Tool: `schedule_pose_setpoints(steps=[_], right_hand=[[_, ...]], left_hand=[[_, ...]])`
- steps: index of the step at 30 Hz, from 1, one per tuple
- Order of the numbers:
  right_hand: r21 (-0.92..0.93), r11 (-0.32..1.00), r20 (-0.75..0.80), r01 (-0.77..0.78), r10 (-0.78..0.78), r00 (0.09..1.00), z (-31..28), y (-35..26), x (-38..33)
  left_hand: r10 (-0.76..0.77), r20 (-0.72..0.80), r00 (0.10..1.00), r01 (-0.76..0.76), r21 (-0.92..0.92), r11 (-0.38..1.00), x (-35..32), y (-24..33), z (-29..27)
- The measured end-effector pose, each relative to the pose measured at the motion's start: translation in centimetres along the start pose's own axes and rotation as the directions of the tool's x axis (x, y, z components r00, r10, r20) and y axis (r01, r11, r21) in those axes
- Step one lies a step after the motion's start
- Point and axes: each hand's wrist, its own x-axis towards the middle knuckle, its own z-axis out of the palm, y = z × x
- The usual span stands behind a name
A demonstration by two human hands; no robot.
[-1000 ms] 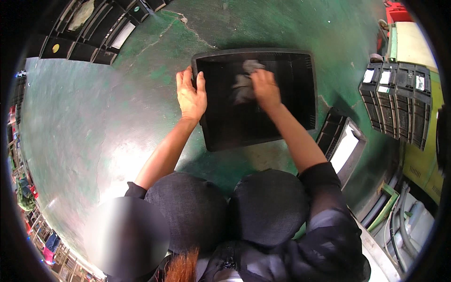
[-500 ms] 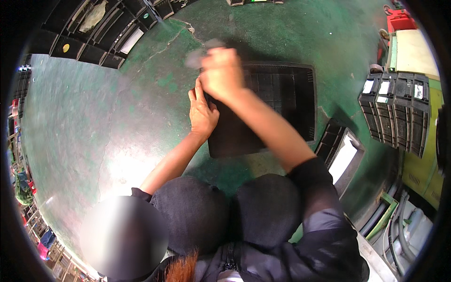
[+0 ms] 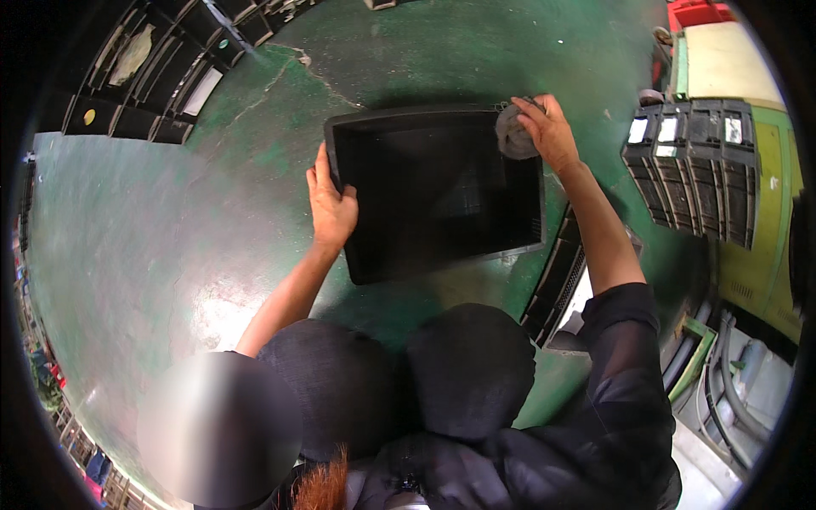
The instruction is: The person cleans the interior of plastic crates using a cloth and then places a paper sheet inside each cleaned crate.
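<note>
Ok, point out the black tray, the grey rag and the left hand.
black tray [image 3: 425, 204], head view, on its dark inner floor.
grey rag [image 3: 512, 134], head view, on the bunched cloth at the tray's far right corner.
left hand [image 3: 330, 204], head view, on its back.

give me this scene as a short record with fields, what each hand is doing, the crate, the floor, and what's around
left hand: grips the left rim of the black crate
right hand: presses a grey rag on the crate's far right corner
black crate: open, flat on the floor
floor: green, worn, glossy
surroundings: stacked black crates at right, more crates at upper left
</note>
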Motion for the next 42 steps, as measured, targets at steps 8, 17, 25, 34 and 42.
schedule_pose_setpoints(steps=[8, 17, 25, 34, 42], right_hand=[[0.261, 0.904, 0.074, -0.338, 0.331, 0.941, -4.3, -8.2, -15.1], [0.558, 0.829, -0.069, -0.025, 0.076, 0.995, 0.4, -24.7, -11.7], [0.546, 0.83, -0.071, 0.11, -0.085, 0.994, 4.5, -29.3, -3.3], [0.176, 0.984, -0.024, 0.037, -0.033, 0.999, 5.4, -17.9, 0.9], [-0.136, 0.99, 0.25, 0.024, 0.01, 0.968, 10.5, -12.0, -5.5]], left_hand=[[-0.078, 0.021, 0.997, 0.079, -0.033, 0.996, -0.1, 0.2, -0.1], [-0.093, 0.043, 0.995, 0.096, -0.069, 0.993, 0.0, -0.5, 0.5], [-0.165, 0.593, 0.788, 0.614, -0.74, 0.273, 1.7, -1.5, -2.8], [0.376, -0.071, 0.924, -0.363, 0.155, 0.919, -0.7, -0.5, -3.0], [0.232, 0.809, 0.541, -0.775, 0.372, 0.511, -7.8, 0.5, -1.2]])
